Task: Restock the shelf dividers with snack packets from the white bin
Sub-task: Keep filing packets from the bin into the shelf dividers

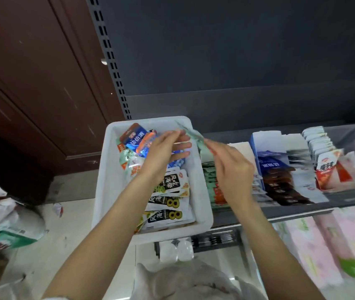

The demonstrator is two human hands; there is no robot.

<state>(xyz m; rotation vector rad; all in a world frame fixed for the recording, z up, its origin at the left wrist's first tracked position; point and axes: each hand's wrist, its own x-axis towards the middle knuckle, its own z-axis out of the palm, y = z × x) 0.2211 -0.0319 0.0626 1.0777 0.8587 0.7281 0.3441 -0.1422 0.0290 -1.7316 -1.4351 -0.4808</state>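
Holding a pale green packet (190, 133) between both hands, I am over the far right corner of the white bin (107, 182). My left hand (163, 152) pinches the packet's far end with thumb and first finger; its other fingers (183, 146) are straight and spread over the bin. My right hand (230, 167) takes the near end of the same packet, fingers brought together on it, but the motion blur hides the exact grip. Under my left palm lie blue and orange packets (137, 137), and nearer to my wrist is a stack of white packets with black labels (170, 204), all inside the bin. The bin sits on the shelf (302, 210), touching its left end. Just below my right hand is the first divider lane, with green and red packets (213, 185) standing in a row. To the right of this hand come more lanes: a blue and white box (265, 152), dark brown packets (280, 182), then white packets (319, 141) and a red and white one (328, 167). Left of my left forearm, on the floor, lies a white plastic bag (3, 213)
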